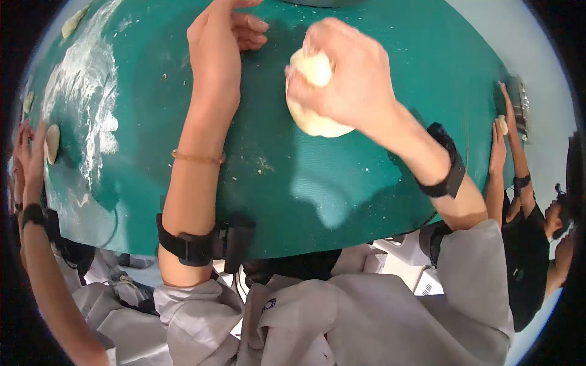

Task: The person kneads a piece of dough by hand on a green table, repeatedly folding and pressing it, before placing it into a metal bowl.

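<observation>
A round piece of pale dough (320, 124) lies on the green table, and my right hand (354, 76) is closed over it. Part of the dough bulges up between thumb and fingers; the hand is slightly blurred. To the left of the dough, my left hand (235, 27) is held apart from it, fingers loosely bent and apart, with nothing visible in them. The top of that hand is cut off by the frame edge.
White flour (91, 91) is spread over the left of the green table (262, 201). At left, a co-worker's hands (30, 149) are beside a dough piece (53, 144). Another person's hand (498, 149) touches dough at right. A dark round rim (323, 2) shows at the top.
</observation>
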Demonstrator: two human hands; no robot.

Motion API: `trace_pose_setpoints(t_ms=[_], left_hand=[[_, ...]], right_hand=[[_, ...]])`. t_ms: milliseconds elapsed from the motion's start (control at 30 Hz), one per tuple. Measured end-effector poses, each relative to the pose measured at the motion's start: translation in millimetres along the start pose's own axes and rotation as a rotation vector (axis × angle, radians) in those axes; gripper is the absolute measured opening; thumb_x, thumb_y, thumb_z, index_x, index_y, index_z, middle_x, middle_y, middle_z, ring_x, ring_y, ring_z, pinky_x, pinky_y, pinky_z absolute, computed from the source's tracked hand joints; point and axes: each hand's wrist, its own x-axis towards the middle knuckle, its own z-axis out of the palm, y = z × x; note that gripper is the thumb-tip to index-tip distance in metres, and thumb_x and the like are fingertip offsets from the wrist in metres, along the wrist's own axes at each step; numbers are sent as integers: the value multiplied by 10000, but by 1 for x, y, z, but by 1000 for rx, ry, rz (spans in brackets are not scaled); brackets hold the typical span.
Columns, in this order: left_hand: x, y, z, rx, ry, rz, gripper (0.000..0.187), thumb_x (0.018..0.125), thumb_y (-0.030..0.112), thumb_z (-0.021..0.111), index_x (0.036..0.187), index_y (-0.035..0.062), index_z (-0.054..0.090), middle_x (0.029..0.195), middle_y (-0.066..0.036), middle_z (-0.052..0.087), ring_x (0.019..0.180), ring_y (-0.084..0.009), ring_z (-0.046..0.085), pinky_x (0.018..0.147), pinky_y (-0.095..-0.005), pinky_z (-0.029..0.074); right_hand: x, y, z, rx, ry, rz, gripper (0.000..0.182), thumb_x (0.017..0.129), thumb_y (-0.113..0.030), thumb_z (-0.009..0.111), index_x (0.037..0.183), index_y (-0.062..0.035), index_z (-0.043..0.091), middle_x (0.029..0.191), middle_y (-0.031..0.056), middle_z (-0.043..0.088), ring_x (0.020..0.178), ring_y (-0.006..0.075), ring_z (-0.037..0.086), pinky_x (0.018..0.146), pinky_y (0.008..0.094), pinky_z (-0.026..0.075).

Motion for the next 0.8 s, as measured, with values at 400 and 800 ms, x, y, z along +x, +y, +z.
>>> trace_pose_setpoints(t_ms=[400,800], left_hand=[[4,0,-1,85,-25,91,410,1024,355,438,1035,4,649,746,-54,608,678,-160,572,663,-294,482],[0,5,0,46,4,36,403,1013,348,444,1010,9,663,713,-68,614,615,-151,571,617,-281,485]], right_hand=[[11,-1,-2,182,241,237,212,807,-175,631,923,-7,574,846,246,640,852,439,627,751,480,498],[-65,-39,-63,127,-38,-69,455,644,-222,763,1035,-51,604,1008,185,566,939,376,575,811,472,484]])
